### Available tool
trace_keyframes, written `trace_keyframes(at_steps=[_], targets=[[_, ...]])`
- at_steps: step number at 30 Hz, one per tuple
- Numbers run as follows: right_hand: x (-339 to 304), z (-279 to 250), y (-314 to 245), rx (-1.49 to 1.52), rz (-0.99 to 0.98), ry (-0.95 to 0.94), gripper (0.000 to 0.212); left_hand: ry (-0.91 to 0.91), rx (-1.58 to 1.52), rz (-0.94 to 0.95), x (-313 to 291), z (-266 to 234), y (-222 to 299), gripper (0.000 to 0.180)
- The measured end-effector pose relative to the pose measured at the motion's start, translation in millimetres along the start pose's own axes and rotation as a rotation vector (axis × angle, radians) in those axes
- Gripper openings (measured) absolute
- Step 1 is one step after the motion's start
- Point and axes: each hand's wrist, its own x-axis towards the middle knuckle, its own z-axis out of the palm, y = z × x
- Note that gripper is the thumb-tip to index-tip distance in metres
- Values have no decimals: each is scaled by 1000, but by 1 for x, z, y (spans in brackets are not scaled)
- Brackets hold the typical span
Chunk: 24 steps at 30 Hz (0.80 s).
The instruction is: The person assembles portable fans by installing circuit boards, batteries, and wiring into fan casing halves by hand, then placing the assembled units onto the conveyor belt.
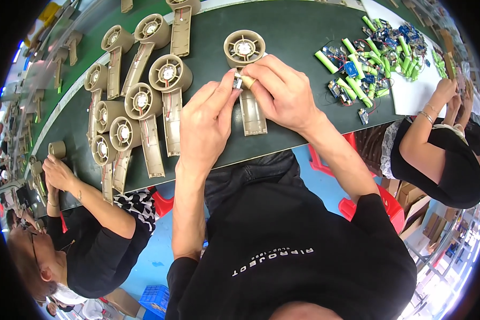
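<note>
A beige handheld-fan housing lies in front of me on the dark green table, its round grilled head pointing away and its open, trough-like handle toward me. Over the join of head and handle, my left hand pinches a small part with a silvery, dark-edged face between thumb and forefinger. Right beside it, my right hand is closed, its fingertips meeting at that part. A pale yellow finger cot covers one of its fingertips. Whatever the right fingers grip is hidden.
To the left lie several similar fan housings. A pile of green battery cells with blue circuit boards spreads to the right, partly on a white sheet. Co-workers' hands are at the far left and far right.
</note>
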Motion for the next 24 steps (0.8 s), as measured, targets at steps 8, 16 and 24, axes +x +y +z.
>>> trace_keyframes(at_steps=[8,16,24], targets=[[3,-5,8,57,-33,-12,15,-69,-42,-10,9,-5,3,29],[-5,-12,-1,226,361,43,35,82,-354,-445,-5,19,20,37],[-8,-12,7,381,645,-63,47,335,46,-389,94,-127,-74,31]])
